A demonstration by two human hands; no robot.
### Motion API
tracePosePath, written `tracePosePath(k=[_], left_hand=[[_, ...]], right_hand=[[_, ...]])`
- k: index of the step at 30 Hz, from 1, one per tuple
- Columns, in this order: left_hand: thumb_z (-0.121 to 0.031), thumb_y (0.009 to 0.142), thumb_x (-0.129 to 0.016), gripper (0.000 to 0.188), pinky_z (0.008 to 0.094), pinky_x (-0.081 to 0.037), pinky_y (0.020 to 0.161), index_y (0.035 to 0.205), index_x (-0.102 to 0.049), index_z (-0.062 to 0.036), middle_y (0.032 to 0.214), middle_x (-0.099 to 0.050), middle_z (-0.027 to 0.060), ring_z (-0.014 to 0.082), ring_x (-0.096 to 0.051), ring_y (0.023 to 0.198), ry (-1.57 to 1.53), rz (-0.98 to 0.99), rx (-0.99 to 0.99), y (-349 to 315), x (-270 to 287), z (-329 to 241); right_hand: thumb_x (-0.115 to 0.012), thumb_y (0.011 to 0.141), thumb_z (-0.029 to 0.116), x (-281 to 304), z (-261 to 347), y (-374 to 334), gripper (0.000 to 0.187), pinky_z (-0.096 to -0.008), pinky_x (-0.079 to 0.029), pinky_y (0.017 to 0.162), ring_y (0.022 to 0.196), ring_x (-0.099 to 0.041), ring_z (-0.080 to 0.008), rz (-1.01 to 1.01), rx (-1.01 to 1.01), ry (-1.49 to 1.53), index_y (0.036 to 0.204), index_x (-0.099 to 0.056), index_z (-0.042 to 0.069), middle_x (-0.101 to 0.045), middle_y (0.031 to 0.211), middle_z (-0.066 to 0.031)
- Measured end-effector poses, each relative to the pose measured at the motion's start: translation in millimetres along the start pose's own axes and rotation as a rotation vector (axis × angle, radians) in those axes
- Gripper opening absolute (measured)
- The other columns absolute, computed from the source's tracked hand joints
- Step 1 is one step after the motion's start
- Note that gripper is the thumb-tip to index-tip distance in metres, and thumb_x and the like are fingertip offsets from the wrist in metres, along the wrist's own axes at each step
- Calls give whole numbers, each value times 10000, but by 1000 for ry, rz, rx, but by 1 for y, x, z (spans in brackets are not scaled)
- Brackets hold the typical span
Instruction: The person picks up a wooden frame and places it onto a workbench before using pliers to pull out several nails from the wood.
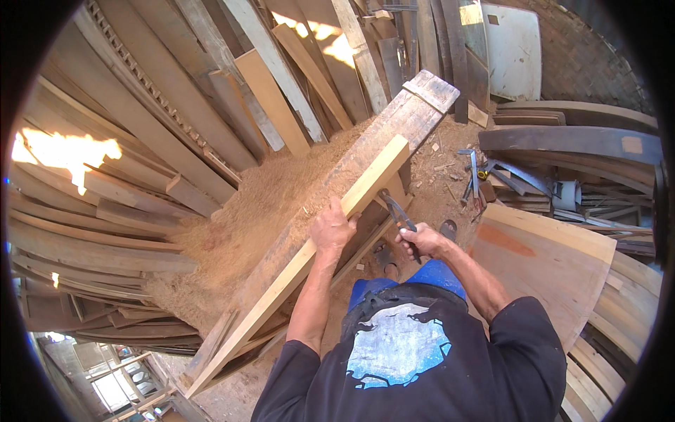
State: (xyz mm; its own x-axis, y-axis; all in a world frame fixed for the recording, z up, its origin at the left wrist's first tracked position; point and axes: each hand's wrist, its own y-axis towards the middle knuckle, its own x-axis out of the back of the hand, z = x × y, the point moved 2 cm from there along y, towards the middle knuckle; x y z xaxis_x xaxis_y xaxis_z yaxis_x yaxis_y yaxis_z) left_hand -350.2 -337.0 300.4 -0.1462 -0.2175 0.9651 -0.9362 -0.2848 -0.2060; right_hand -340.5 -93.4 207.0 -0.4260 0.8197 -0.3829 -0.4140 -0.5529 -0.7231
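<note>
A long, pale squared timber lies slantwise along a worn, dust-covered plank bench. My left hand is closed over the timber near its middle, thumb and fingers round its edges. In my right hand is a dark metal hand tool with a small head and a long handle; I cannot make out its exact kind. The tool's head is close by the right side of the timber. Part of its handle is hidden by my fingers.
Sawdust is heaped left of the bench, with leaning boards behind it. Right of me are a try square, other tools on the ground, a large wooden panel and stacked curved timbers.
</note>
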Motion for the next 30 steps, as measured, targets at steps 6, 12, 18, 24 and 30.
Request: tracePosePath(k=[6,12,18,24,30], left_hand=[[-416,762,-775,487,464,-553,707,1006,-541,-65,907,-684,196,363,-694,849,-74,34,-4,0,0,3],[-441,740,-788,510,487,-545,713,1009,-553,-78,880,-687,196,396,-686,840,-29,14,16,0,-3,2],[-433,747,-787,489,471,-555,743,996,-558,-81,934,-694,165,360,-687,898,-27,31,57,-3,0,3],[-463,715,-809,517,476,-539,739,991,-587,-86,926,-696,162,376,-673,907,-51,18,69,0,-8,5],[-413,713,-818,521,463,-531,744,1059,-595,-93,947,-684,146,365,-656,881,-69,-28,-6,0,-18,14]], right_hand=[[-522,1004,239,-12,6,-5,322,-347,-436,465,484,-495,-153,-359,158,-824,793,-621,17,-549,596,-51],[-495,1022,238,-7,21,-23,255,-358,-488,506,551,-533,-154,327,-259,626,971,-623,23,-546,674,-10],[-503,1021,242,17,51,-20,248,-363,-508,530,585,-558,-158,0,-180,-490,1007,-614,20,-554,684,-9],[-507,1012,254,35,55,-31,282,-356,-514,547,594,-563,-153,179,-352,-6,957,-625,4,-572,682,-17],[-623,918,291,97,58,-95,369,-439,-480,580,603,-639,-255,-63,-163,-976,729,-647,-24,-614,626,-157]])
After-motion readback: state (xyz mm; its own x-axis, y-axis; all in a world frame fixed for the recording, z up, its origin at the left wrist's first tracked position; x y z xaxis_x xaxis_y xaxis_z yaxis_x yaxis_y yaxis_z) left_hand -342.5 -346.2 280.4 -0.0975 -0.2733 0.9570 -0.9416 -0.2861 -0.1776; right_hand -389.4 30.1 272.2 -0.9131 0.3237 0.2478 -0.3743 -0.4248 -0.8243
